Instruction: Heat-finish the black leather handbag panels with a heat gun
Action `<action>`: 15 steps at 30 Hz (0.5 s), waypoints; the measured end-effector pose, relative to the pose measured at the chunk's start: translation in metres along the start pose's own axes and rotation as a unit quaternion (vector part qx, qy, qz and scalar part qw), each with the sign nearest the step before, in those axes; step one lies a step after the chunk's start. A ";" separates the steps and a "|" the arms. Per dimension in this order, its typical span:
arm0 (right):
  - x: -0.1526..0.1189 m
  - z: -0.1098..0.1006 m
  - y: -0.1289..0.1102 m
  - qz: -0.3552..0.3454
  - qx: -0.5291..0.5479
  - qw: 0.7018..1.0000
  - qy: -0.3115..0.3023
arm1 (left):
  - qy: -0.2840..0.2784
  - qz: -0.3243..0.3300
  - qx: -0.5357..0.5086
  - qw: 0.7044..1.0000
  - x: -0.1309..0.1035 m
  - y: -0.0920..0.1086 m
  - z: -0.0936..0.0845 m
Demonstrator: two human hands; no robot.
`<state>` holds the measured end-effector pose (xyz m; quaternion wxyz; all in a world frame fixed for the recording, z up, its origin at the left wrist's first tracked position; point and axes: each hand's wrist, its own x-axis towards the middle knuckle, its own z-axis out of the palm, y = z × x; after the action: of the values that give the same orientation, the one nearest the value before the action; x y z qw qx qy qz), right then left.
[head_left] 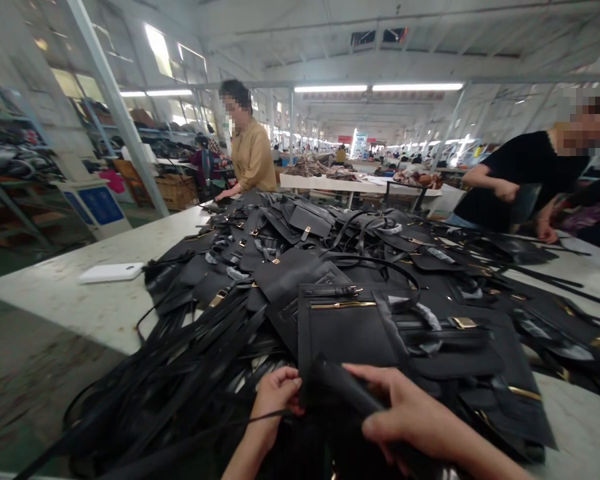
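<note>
My left hand (pixel 275 403) has its fingers curled together at the lower edge of a black leather bag panel (pixel 345 327) with a gold zipper. A thin black strap (pixel 265 417) runs across this hand, pinched at the fingers as far as I can see. My right hand (pixel 405 413) is wrapped round a long, dark, blurred object (pixel 347 390), whose kind I cannot make out. Its wide end points toward my left hand, in front of the panel. Long black straps (pixel 180 380) lie in a tangled heap left of my hands.
A large pile of black bag parts (pixel 310 220) with gold buckles covers much of the pale table (pixel 115 307). A white flat object (pixel 111 273) rests near the left edge. One co-worker (pixel 253 153) stands across the table, another (pixel 525 173) at the right handles black pieces.
</note>
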<state>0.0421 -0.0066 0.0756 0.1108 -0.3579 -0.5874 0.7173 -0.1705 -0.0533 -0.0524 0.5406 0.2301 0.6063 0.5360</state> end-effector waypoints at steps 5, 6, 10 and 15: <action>-0.004 0.020 0.025 0.011 0.003 1.000 -0.003 | -0.017 -0.015 -0.001 1.000 0.003 0.003 0.000; 0.000 0.020 0.024 0.009 0.007 1.000 -0.005 | -0.022 -0.018 -0.004 1.000 0.004 0.003 0.000; 0.000 0.010 0.015 -0.014 0.007 0.998 0.063 | -0.045 -0.027 -0.014 0.999 0.007 0.005 -0.001; -0.022 0.003 0.023 0.034 -0.094 0.992 0.074 | -0.086 -0.027 -0.024 0.996 0.003 0.008 -0.001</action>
<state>0.0616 -0.0281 0.0628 0.0955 -0.4388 -0.6301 0.6335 -0.1749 -0.0486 -0.0461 0.6103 0.2460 0.5502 0.5140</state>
